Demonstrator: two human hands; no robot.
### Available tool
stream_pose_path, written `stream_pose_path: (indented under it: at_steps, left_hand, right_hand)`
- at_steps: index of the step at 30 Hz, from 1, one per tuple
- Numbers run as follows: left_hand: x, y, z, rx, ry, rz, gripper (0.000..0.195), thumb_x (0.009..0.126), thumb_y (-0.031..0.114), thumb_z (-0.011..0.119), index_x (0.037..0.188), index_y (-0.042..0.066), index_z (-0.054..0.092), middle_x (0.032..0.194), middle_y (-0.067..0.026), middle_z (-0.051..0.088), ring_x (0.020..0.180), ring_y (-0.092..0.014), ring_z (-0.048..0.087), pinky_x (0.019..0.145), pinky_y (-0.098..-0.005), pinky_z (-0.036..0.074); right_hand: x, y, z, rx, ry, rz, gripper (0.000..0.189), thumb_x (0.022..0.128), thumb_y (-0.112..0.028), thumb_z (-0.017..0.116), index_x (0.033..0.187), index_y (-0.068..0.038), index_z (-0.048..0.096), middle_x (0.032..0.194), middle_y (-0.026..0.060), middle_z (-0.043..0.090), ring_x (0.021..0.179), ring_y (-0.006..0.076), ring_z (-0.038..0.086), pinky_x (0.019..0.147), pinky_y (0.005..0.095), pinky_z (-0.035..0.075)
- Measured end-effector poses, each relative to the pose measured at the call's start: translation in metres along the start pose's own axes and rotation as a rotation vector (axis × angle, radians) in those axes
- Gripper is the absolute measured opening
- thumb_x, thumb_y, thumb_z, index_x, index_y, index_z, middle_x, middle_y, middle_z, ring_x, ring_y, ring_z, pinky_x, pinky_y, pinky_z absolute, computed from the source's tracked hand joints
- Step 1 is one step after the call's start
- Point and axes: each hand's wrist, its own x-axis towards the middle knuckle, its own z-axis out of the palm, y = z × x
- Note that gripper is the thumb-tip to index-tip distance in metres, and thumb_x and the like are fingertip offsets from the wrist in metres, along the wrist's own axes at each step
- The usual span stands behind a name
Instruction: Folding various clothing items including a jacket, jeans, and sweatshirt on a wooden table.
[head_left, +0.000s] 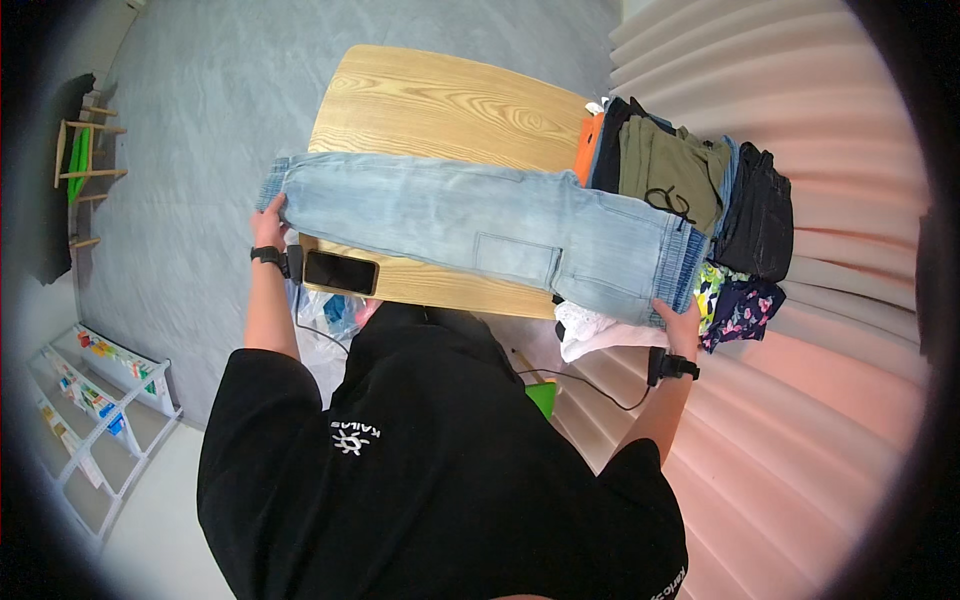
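A pair of light blue denim trousers (435, 206), folded lengthwise, stretches across the wooden table (450, 97). My left hand (268, 222) grips the elastic ankle cuff (273, 184) at the left end, past the table's edge. At the other end, my right hand (679, 326) holds the trousers by the corner of the gathered elastic waistband (675, 262). A stitched pocket patch (517, 259) shows on the upper side. The waist end covers part of the clothes at the right of the table.
A smartphone (341, 271) lies near the table's front left corner. Folded garments stand at the right, among them olive trousers (667, 161), black jeans (756, 210), a floral cloth (742, 311) and a white garment (600, 330). Beyond them hangs a pink curtain (840, 322). Plastic bags (326, 319) lie below the left front edge.
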Motion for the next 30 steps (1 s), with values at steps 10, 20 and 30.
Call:
stream_pose_path:
  at_steps: [10, 20, 30]
  left_hand:
    - [-0.051, 0.108, -0.036, -0.163, 0.042, 0.451, 0.040, 0.074, 0.008, 0.069, 0.109, 0.006, 0.048, 0.099, -0.0029, 0.058, 0.086, -0.013, 0.056, 0.070, -0.0274, 0.045]
    - [-0.091, 0.112, 0.023, 0.511, -0.023, 1.244, 0.030, 0.071, -0.004, 0.059, 0.100, 0.004, 0.058, 0.099, -0.0083, 0.057, 0.093, -0.021, 0.055, 0.081, -0.0305, 0.044]
    - [-0.154, -0.060, 0.163, 1.322, -0.900, 0.989, 0.031, 0.076, 0.024, 0.063, 0.104, 0.010, 0.057, 0.113, -0.0127, 0.052, 0.101, -0.035, 0.051, 0.084, -0.0427, 0.045]
  right_hand:
    - [-0.011, -0.057, 0.091, 0.378, -0.272, -0.168, 0.038, 0.070, 0.002, 0.067, 0.105, 0.001, 0.053, 0.096, 0.0052, 0.062, 0.084, 0.0121, 0.058, 0.078, 0.0257, 0.045]
    - [0.029, 0.078, 0.177, 0.203, -0.075, -0.104, 0.042, 0.069, -0.004, 0.068, 0.107, 0.002, 0.051, 0.099, 0.0114, 0.063, 0.089, 0.0220, 0.060, 0.082, 0.0308, 0.044]
    - [0.029, 0.078, 0.172, 0.213, -0.165, -0.101, 0.041, 0.069, -0.007, 0.067, 0.107, 0.002, 0.052, 0.098, 0.0122, 0.063, 0.089, 0.0213, 0.060, 0.081, 0.0302, 0.044]
